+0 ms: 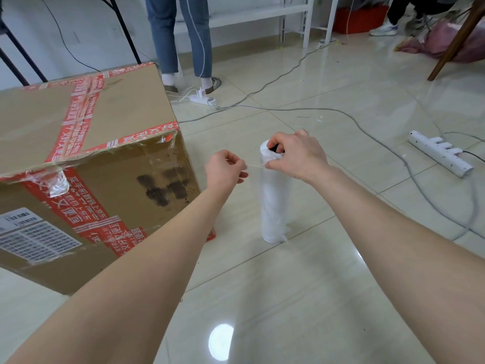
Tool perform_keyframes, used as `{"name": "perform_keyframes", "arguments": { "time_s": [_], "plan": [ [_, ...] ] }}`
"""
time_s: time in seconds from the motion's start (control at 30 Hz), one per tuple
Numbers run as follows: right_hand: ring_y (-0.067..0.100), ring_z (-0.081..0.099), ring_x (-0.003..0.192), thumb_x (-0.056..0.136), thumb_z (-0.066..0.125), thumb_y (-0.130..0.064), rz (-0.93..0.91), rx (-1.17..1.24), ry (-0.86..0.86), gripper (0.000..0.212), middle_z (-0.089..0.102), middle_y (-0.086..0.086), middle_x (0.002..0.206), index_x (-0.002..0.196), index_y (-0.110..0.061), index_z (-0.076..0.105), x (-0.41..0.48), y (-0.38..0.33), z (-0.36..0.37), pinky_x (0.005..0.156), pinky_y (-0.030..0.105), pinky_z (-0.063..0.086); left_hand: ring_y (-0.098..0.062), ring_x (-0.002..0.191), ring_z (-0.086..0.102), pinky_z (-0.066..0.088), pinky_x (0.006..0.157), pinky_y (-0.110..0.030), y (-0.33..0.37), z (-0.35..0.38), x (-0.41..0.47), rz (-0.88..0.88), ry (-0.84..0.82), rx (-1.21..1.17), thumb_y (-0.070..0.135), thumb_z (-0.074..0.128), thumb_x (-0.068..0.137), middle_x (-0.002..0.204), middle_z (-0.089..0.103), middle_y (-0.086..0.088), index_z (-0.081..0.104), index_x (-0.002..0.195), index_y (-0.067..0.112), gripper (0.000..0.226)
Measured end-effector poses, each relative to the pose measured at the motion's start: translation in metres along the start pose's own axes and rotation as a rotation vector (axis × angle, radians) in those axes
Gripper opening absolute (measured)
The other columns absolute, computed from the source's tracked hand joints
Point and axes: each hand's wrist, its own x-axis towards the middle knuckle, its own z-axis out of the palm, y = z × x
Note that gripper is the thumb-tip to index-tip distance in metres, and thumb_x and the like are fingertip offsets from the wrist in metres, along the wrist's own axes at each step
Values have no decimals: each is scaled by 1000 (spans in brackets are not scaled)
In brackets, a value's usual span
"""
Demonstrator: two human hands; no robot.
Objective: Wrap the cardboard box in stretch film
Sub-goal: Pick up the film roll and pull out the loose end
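A big cardboard box (86, 164) with red printed tape stands on the tiled floor at the left. To its right a white roll of stretch film (274, 206) stands upright on the floor. My right hand (296, 156) grips the top of the roll. My left hand (225, 170) pinches a thin, twisted strand of film (254, 166) that stretches sideways from the roll's upper part. Both hands are to the right of the box and apart from it.
A person in jeans (183, 35) stands behind the box. White power strips (206, 98) (441, 152) and grey cables (367, 127) lie across the floor. White shelving (262, 14), a red crate (359, 19) and a wooden leg (456, 40) are at the back.
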Motion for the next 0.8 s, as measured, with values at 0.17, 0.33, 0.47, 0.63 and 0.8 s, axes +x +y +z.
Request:
{"name": "perform_keyframes", "arguments": {
  "time_s": [0.17, 0.33, 0.47, 0.63, 0.8],
  "plan": [
    [19, 43, 112, 78, 65, -41, -19, -72, 3, 42, 59, -10, 101, 118, -31, 55, 3, -6, 4, 86, 31, 38, -11, 54, 66, 57, 54, -21, -2, -5, 3, -20, -10, -33, -2, 52, 91, 80, 65, -8, 63, 92, 5, 13],
    [22, 36, 120, 76, 69, -47, -122, -168, 90, 45, 47, -2, 123, 117, -34, 58, 6, -13, 4, 94, 31, 33, -16, 65, 70, 60, 61, -27, -2, -8, 2, -8, -11, -46, -2, 46, 92, 86, 64, -8, 63, 91, 3, 17],
    [25, 9, 143, 74, 68, -56, -218, -405, 38, 44, 31, 1, 146, 113, -36, 63, 5, -26, 8, 116, 38, 13, -17, 65, 68, 60, 59, -27, 0, -9, 0, 8, -39, -116, -4, 46, 91, 83, 66, -12, 60, 94, 2, 16],
    [26, 28, 128, 86, 60, -35, -272, -645, 62, 23, 41, -1, 131, 106, -29, 70, 5, -41, 24, 98, 35, 28, -14, 65, 66, 59, 60, -24, -2, -18, 2, 56, -56, -131, -3, 51, 90, 79, 66, -9, 64, 93, 4, 15],
    [25, 61, 98, 89, 52, -22, -155, -264, -36, 18, 69, 1, 100, 94, -25, 69, 9, -61, 17, 68, 28, 42, -13, 72, 60, 56, 64, -23, -6, -35, 3, 141, -229, 116, -2, 61, 83, 87, 58, -3, 58, 89, 11, 15]
  ]
}}
